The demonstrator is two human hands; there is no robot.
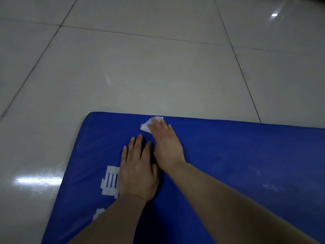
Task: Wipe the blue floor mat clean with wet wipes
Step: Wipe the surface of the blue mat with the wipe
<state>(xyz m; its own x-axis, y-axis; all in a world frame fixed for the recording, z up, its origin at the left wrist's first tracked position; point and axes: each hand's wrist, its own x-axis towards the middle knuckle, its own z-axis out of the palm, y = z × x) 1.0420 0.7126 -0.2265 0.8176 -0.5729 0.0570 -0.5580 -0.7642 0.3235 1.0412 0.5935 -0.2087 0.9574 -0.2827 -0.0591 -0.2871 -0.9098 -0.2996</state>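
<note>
The right hand presses a white wet wipe with flat fingers against the blue mat, while the left hand rests flat, fingers straight.

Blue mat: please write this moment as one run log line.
right hand flat, presses wet wipe near far edge of blue mat | left hand flat on mat, partly over white marking
</note>
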